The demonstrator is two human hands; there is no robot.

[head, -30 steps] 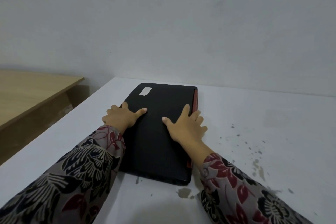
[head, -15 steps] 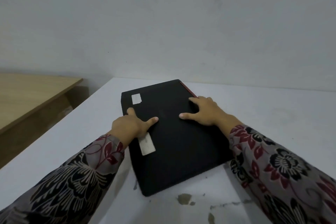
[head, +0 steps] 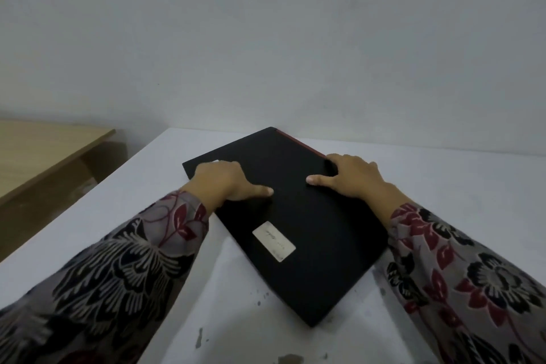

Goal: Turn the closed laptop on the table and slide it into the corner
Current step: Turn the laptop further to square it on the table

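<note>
The closed black laptop [head: 313,245] lies diagonally on the white table [head: 141,186], one corner pointing at the wall and another toward me. A red strip runs along its far right edge, and a pale label sits on the lid. My left hand [head: 224,180] presses on the lid's far left part, thumb stretched toward the middle, fingers over the left edge. My right hand [head: 351,177] rests on the far right part, fingers curled over the red edge. Both patterned sleeves cover the laptop's near side edges.
A grey wall [head: 266,53] stands just behind the table's far edge. To the left, past a gap, is a lower wooden desk [head: 44,151]. Dark stains [head: 291,359] mark the white top near me.
The laptop has turned clockwise from lengthwise to diagonal, with both hands on it. My right hand has shifted to the far right edge, and the pale label has come out from under my left hand.
</note>
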